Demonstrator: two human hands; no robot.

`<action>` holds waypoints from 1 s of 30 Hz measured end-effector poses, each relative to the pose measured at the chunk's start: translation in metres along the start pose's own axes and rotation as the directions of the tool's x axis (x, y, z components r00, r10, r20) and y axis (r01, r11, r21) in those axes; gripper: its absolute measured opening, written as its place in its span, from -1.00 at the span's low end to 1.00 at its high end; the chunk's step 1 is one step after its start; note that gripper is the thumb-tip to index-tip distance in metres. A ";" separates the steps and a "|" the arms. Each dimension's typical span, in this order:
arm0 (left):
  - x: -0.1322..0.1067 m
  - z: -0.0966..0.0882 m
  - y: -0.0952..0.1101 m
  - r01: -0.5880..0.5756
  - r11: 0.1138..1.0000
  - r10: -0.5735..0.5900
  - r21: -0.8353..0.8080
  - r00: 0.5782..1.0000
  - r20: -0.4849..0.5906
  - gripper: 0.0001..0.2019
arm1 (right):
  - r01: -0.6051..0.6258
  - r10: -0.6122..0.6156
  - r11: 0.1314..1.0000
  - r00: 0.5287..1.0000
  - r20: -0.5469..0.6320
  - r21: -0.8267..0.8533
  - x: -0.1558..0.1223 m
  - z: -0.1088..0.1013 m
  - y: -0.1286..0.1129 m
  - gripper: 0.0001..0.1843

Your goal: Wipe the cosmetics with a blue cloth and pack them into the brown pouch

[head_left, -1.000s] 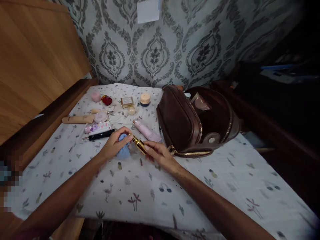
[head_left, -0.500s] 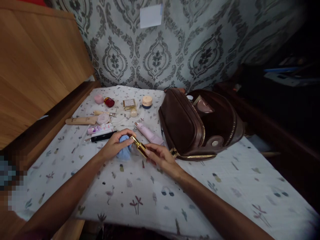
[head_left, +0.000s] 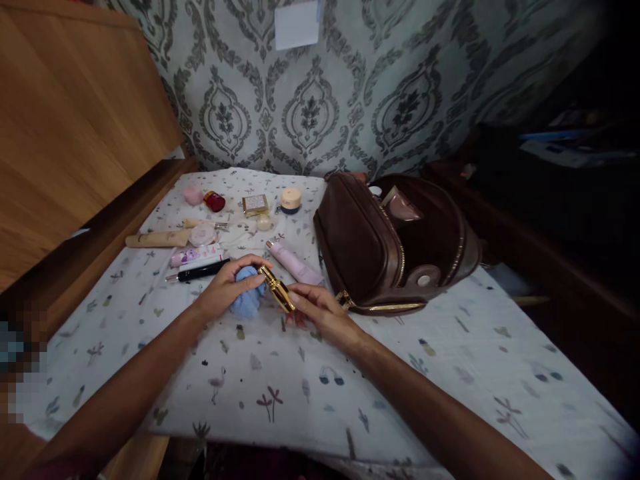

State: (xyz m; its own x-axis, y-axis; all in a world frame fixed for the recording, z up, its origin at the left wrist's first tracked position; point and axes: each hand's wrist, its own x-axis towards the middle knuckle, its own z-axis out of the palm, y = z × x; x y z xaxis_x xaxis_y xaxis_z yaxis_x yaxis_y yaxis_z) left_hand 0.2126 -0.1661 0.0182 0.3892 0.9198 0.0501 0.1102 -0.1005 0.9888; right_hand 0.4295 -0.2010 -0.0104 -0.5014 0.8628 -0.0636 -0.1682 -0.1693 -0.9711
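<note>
Between my two hands is a small shiny gold bottle (head_left: 278, 291), tilted. My right hand (head_left: 319, 308) grips its lower end with the fingers closed round it. My left hand (head_left: 233, 283) pinches the narrow upper end and also has a crumpled blue cloth (head_left: 246, 299) in its fingers, hanging below them. Just beyond lies a pale pink tube (head_left: 294, 261) on the patterned sheet. A black pen-like stick (head_left: 203, 271) and a pink-and-white tube (head_left: 195, 256) lie left of my left hand.
An unzipped brown leather bag (head_left: 357, 247) stands right of my hands, with a pinkish packet (head_left: 401, 205) inside. Farther back are a cream-lidded jar (head_left: 291, 199), a gold box (head_left: 255, 205), a dark red bottle (head_left: 215, 201) and a pink round item (head_left: 193, 195). A wooden panel (head_left: 85, 120) borders the left.
The view has shifted slightly. The gold bottle stays between both hands, turned a little, with the blue cloth still in my left hand.
</note>
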 end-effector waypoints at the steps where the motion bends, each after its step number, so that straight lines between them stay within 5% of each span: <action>1: 0.000 0.001 0.001 -0.020 1.000 0.020 -0.005 1.000 -0.003 -0.64 | 0.006 -0.006 1.000 1.000 -0.005 0.010 0.000 0.000 0.001 -0.50; 10: -0.001 0.003 -0.005 0.074 0.989 -0.078 -0.129 0.997 -0.029 -0.66 | -0.005 0.005 1.000 1.000 0.027 0.008 -0.002 0.003 -0.004 -0.51; 30: -0.001 0.008 -0.005 0.050 0.972 -0.063 -0.230 0.997 -0.052 -0.60 | -0.012 0.008 0.997 0.999 0.053 0.074 -0.002 0.004 -0.002 -0.54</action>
State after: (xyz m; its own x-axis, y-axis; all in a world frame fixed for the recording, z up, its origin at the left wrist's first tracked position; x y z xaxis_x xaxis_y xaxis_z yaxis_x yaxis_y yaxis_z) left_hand 0.2186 -0.1694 0.0120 0.3332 0.9429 -0.0051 -0.0836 0.0349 0.9959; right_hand 0.4275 -0.2044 -0.0075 -0.5471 0.8350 -0.0588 -0.2250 -0.2143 -0.9505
